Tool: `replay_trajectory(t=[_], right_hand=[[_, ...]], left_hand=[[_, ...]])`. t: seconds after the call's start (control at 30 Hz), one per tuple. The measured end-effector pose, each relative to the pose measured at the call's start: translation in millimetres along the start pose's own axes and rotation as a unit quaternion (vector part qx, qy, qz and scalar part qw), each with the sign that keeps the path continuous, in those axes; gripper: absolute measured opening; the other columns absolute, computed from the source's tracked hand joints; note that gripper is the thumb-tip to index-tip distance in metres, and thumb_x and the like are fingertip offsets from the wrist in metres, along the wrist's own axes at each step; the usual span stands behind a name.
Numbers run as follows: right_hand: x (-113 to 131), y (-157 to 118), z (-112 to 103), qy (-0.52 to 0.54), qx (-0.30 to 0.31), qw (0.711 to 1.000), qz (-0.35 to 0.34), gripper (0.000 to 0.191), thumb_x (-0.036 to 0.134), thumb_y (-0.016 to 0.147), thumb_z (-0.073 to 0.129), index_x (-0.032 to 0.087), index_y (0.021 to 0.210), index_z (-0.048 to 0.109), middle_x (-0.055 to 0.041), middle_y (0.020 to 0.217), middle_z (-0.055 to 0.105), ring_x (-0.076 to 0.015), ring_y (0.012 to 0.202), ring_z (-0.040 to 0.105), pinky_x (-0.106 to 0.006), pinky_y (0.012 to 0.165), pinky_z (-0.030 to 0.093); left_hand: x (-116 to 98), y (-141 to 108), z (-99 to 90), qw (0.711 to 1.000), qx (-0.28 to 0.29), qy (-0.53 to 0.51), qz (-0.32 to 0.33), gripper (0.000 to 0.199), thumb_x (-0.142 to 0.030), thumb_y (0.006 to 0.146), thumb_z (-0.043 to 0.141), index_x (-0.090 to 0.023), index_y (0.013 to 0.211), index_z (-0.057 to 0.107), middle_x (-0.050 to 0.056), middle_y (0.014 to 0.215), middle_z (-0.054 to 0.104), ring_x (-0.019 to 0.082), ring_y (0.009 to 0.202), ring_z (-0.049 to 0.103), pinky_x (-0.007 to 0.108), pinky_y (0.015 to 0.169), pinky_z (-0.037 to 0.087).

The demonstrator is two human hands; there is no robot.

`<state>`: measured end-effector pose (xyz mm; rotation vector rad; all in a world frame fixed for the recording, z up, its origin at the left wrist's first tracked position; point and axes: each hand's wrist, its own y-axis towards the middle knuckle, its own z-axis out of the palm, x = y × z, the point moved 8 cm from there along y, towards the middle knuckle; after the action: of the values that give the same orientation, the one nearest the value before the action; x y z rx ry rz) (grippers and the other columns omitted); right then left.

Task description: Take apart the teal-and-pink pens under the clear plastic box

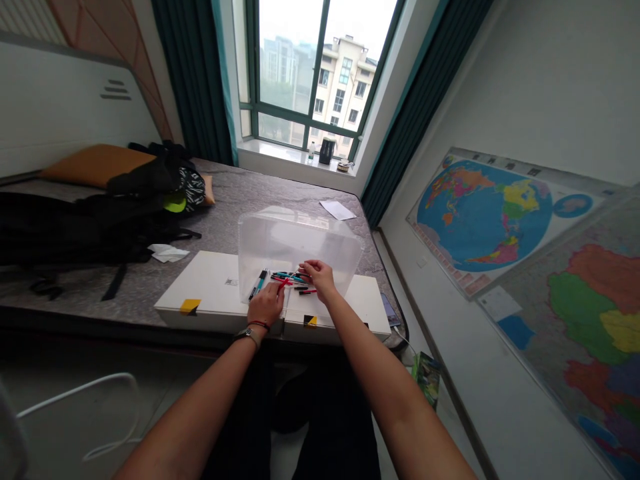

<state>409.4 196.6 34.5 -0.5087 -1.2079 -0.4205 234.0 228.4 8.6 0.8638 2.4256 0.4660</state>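
Note:
My left hand [267, 307], with a watch and a red band at its wrist, is closed on a red pen [286, 282] whose end sticks out past the fingers. My right hand [320, 277] pinches its fingertips together over the pile of pens; what lies between them is too small to make out. Blue and black pens [285, 275] lie loosely heaped between the hands. To the left, blue-and-black pens [258, 284] rest side by side. Black and red pens [306, 291] lie below my right fingers. Behind the pens stands a clear plastic bin [300, 233], apparently tipped on its side.
White flat boxes [200, 283] lie under the pens on a grey mattress [240, 180]. Black bags [75, 223] and a crumpled tissue [169, 253] are at left, a white paper [338, 210] behind the bin. A wall with maps [485, 213] rises at right.

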Motion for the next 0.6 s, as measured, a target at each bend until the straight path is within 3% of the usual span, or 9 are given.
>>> replay_trajectory(t=[0.6], right_hand=[[-9.0,2.1,6.7,-0.064,0.062,0.996,0.006,0.031,0.034,0.068,0.084,0.015,0.085,0.068,-0.0048,0.085,0.074,-0.0163,0.078,0.072,-0.025,0.065,0.060]], left_hand=[[-0.7,0.1,-0.4,1.000,0.007,0.006,0.005,0.035,-0.038,0.101,0.032,-0.021,0.111,0.061,0.008,0.103,0.071,0.024,0.088,0.066,0.032,0.070,0.043]])
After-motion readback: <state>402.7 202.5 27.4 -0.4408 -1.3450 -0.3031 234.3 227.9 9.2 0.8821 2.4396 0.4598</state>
